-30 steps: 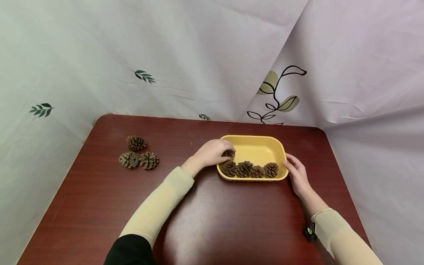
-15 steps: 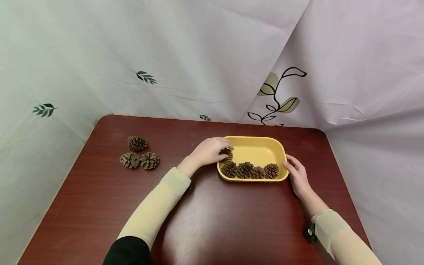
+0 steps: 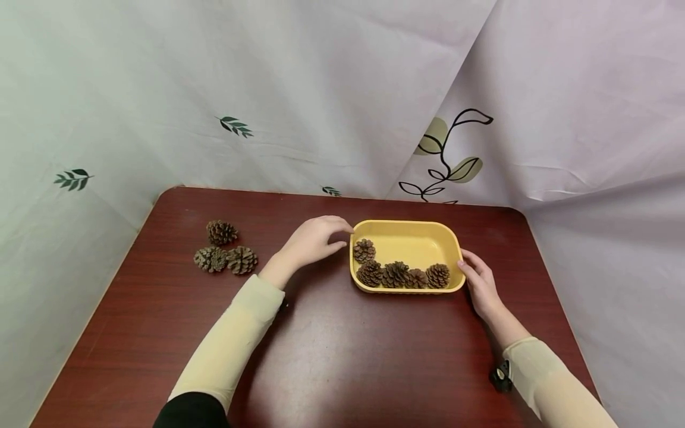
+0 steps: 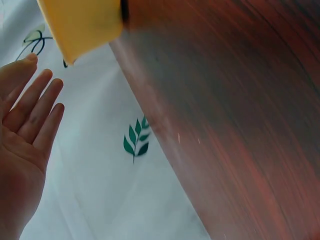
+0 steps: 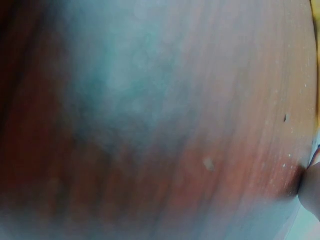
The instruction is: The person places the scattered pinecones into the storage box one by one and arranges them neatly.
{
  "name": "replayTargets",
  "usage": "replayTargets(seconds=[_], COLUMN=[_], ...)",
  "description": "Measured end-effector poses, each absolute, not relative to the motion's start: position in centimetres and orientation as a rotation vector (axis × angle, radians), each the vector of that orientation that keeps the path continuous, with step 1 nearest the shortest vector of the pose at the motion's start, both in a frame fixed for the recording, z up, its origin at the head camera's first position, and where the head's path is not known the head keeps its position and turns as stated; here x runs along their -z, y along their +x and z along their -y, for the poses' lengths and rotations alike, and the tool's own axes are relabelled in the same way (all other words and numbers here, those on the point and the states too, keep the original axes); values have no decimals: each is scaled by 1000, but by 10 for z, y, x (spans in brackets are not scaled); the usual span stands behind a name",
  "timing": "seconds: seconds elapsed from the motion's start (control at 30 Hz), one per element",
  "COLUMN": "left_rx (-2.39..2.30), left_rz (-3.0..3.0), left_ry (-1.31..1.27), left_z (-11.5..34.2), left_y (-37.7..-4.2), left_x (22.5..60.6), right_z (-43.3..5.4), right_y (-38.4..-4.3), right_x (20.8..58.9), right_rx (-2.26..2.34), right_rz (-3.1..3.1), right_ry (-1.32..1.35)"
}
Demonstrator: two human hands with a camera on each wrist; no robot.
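Note:
A yellow rectangular plastic basin (image 3: 417, 233) stands on the table, with several pine cones (image 3: 396, 274) in a row along its near wall. One more pine cone (image 3: 364, 251) lies against the basin's left wall. My left hand (image 3: 313, 241) is just left of the basin, fingers extended and holding nothing; its spread fingers (image 4: 42, 102) also show in the left wrist view. At the basin's right end, my right hand (image 3: 481, 282) grips the wall, thumb at the rim and fingers outside. The right wrist view shows only a sliver of that hand (image 5: 311, 185).
Three loose pine cones lie in a group at the table's left: one at the back (image 3: 221, 232), one in front at left (image 3: 210, 259), one at right (image 3: 242, 260). The dark red wooden table (image 3: 342, 356) meets a pale patterned cloth (image 3: 321, 107) behind.
My left hand has let go of a pine cone at the basin's left wall and drawn back leftward out of the basin. The right hand stays at the right end.

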State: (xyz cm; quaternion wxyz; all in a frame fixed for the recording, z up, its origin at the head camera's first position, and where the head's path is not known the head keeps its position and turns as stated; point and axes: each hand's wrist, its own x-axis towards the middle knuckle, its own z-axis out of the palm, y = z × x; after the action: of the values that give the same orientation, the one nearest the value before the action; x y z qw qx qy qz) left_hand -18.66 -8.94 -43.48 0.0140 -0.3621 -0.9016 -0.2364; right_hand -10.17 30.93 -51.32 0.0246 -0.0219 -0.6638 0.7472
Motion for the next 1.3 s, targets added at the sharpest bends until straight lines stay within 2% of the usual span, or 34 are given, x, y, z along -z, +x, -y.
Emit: replayTargets(seconds=[0.7,1.3], left_rx=[679,702], left_rz=[2773,2844], left_ry=[-953,-727], left_z=[180,230], left_y=[-158,-132], left_x=[429,433], right_z=[-311,-311], right_y=[-103,-102], right_x=[513,514], right_rx=[-2319,-2324], right_rz=[2057,2049], right_ry=[-63,-68])
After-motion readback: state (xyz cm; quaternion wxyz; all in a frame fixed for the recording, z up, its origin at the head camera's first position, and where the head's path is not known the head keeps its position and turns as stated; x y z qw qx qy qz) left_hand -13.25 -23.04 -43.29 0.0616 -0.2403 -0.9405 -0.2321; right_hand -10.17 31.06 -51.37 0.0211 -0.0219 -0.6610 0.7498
